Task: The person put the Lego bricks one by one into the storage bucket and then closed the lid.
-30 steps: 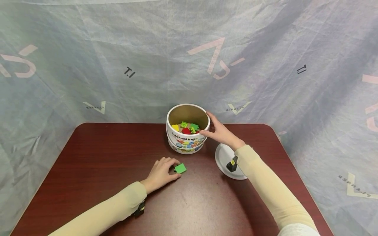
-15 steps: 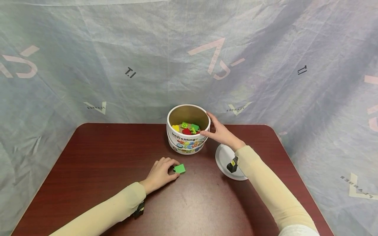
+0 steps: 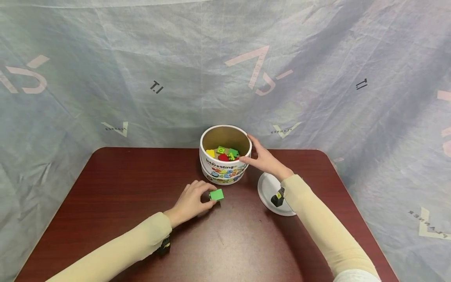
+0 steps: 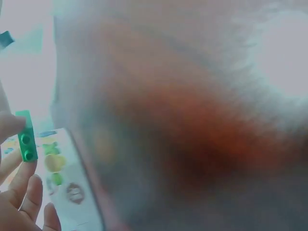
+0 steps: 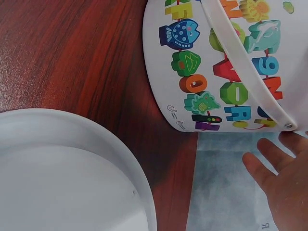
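In the head view my left hand [image 3: 192,199] pinches a green toy brick [image 3: 216,194] between thumb and fingertips, just in front of a white bucket [image 3: 225,172]. The left wrist view shows the round studs on this green brick [image 4: 27,139], with the thumb on one end and fingers at the other. My right hand [image 3: 266,159] rests against the bucket's right side, thumb at the front of the rim and fingers spread toward the back. Seen from the right wrist, its fairly straight fingers [image 5: 269,163] lie by the handle's rivet. Several yellow, green and red bricks [image 3: 222,157] lie inside the bucket.
A round white lid [image 3: 265,192] lies on the dark red-brown table [image 3: 123,188] right of the bucket, partly covered by my right forearm. Grey printed cloth [image 3: 176,58] hangs close behind the table and along both sides.
My left hand has moved a little forward, toward the bucket, bringing the green brick along in its pinch. The right hand keeps its place on the bucket.
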The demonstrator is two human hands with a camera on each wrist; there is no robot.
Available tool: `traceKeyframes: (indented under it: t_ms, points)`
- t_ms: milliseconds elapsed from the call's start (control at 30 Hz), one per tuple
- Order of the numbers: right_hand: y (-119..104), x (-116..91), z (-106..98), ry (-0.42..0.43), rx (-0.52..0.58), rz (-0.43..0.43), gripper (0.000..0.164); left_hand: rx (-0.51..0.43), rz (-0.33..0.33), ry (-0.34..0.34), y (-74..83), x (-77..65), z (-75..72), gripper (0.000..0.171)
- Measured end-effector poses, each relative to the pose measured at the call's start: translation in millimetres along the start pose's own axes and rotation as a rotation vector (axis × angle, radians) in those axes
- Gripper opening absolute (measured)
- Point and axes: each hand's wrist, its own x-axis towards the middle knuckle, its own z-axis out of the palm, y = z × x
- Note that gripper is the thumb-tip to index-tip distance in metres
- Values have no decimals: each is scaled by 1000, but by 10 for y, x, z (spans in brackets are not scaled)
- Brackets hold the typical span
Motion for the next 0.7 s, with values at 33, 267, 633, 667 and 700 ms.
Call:
traceKeyframes:
  t_ms: [33, 267, 633, 667, 700]
  points:
    - [0, -1, 1, 0, 0, -1, 104, -1, 8, -1, 14, 22, -30, 34]
    - [-17, -5, 11, 9, -4, -16, 103, -7, 77, 15, 113, 182, -262, 35]
    - [-2, 1, 24, 22, -9, -23, 104, 1, 134, 52, 271, 509, -675, 36]
    - [-1, 0, 25, 23, -10, -22, 103, 0, 134, 62, 274, 551, -709, 36]
    - [1, 0, 25, 21, -13, -23, 104, -4, 136, 71, 273, 593, -740, 35]
